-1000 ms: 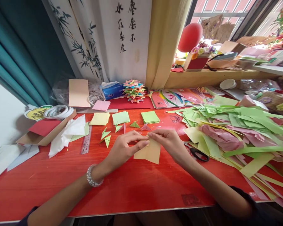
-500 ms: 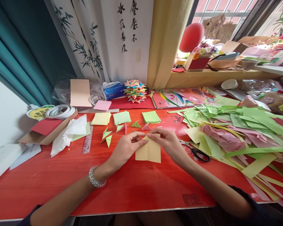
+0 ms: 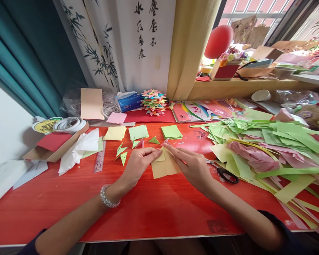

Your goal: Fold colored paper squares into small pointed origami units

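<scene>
Your left hand (image 3: 138,163) pinches the top left corner of the yellow paper square (image 3: 164,166), where a small flap is already turned down; thumb and fingertips are closed on that flap. Your right hand (image 3: 192,165) lies flatter, fingers extended across the sheet's right side, pressing it to the red tabletop (image 3: 149,209) rather than clasping it. The paper rests flat between both hands, just in front of you.

To make this fold clean, line up the flap's edge with the sheet's centre line before you commit. Keep the right palm's weight steady so the sheet cannot pivot, then run a left fingertip from the middle of the crease outward. A sharp crease will likely matter when the piece joins others.

Just beyond your fingers lie small folded triangles (image 3: 121,154) and stacks of cut squares (image 3: 171,131); keep your sheet apart from them so nothing slips under it. The scissors (image 3: 224,173) sit near your right wrist, beside the heap of paper offcuts (image 3: 268,145).
</scene>
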`<action>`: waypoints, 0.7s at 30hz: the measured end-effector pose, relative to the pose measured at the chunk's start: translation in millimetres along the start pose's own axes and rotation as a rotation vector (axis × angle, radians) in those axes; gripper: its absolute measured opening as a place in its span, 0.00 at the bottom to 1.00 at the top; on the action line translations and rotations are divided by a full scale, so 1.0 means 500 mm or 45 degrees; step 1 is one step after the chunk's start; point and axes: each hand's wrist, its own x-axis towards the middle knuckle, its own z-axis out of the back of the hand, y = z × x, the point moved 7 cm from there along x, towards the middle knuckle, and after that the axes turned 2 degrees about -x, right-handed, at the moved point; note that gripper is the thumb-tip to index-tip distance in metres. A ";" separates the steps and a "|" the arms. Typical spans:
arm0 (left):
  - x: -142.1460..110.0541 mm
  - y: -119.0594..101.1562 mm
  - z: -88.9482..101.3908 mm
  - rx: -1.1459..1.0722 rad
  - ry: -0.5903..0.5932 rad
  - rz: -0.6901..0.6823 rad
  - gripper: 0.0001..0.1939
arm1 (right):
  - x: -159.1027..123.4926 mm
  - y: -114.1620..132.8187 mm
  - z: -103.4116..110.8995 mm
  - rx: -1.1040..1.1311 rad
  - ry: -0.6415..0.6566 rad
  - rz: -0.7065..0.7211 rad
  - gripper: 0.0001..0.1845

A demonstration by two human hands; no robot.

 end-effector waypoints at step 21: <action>0.001 -0.009 -0.009 0.200 0.103 -0.023 0.13 | -0.008 -0.047 -0.054 1.079 0.380 -0.686 0.16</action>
